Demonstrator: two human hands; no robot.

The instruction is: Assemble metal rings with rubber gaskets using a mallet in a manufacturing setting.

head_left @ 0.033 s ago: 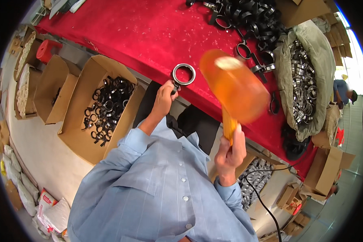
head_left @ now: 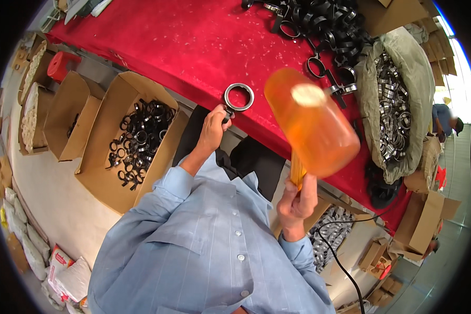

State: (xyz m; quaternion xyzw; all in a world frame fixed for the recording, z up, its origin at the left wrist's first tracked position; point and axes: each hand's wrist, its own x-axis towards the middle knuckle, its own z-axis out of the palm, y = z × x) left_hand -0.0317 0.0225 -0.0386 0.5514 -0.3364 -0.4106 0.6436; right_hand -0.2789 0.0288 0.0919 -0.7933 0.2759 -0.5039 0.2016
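Observation:
My left hand is closed on the short black handle of a ring-shaped part, a silver metal ring with a black stem. The ring lies at the near edge of the red-covered table. In my right hand is a mallet with a big translucent orange head and a yellow handle, fingers wrapped round the handle. The mallet head is raised over the table's near edge, right of the ring and apart from it. It hides part of the table behind it.
A heap of black ring parts lies at the table's far right, beside a sack of silver rings. Left of me stands a cardboard box with black rings. A black cable hangs at the lower right.
The mallet head has shifted slightly right and lower in the picture, its handle tilting with it. My left hand and the ring part stay put.

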